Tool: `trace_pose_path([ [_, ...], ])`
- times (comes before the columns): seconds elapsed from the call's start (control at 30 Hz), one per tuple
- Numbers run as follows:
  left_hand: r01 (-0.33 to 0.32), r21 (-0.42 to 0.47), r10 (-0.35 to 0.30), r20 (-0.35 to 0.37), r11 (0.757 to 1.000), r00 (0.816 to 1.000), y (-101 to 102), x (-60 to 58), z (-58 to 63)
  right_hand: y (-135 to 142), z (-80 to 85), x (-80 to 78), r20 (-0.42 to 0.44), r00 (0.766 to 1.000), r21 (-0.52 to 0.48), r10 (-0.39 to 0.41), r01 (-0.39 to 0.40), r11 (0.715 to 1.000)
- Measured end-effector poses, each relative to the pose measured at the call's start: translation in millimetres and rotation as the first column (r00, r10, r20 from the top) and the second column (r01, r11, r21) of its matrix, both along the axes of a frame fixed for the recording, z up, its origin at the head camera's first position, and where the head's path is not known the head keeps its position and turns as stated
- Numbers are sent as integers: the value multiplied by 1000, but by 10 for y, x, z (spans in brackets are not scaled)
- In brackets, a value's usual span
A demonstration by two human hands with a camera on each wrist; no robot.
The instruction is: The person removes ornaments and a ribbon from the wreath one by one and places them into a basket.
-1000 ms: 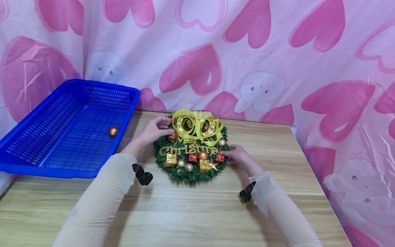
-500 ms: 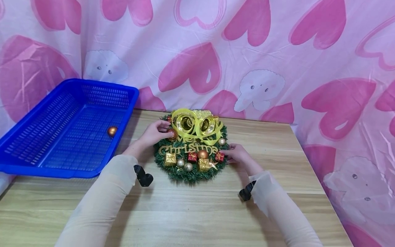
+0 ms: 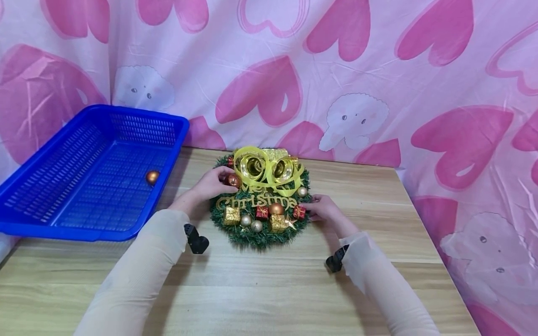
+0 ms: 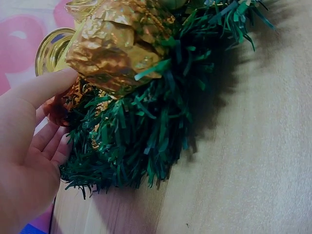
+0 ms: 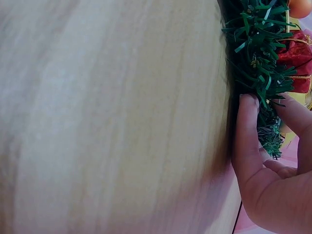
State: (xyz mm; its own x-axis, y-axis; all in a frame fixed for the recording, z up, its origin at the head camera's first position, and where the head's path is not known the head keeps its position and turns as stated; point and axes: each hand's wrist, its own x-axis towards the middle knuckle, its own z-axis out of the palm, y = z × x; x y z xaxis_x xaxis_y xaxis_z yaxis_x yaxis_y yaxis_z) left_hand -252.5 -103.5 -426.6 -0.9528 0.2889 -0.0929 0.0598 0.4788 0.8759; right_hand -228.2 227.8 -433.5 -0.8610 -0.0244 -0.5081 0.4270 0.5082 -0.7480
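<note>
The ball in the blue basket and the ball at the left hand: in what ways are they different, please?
The first ball lies inside the blue basket; the second ball is at the wreath.
No hand touches the first ball, while the left hand holds the second ball.
The first ball looks lighter; the second ball looks darker and redder.
Both are round, shiny and copper-toned.

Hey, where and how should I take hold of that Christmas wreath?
Probably by its bushy green rim, coming in low from left and right and pinching top and underside: the wreath lies face up on the wooden table, and gold bells and gift boxes crowd its front.
</note>
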Motion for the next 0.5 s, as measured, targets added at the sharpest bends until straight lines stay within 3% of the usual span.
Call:
trace_pose_path([
  [0.5, 2, 11, -1, -39, 1000, 999, -19, -10, 43, -9, 9, -4, -1, 1000, 10, 7, -7, 1000],
])
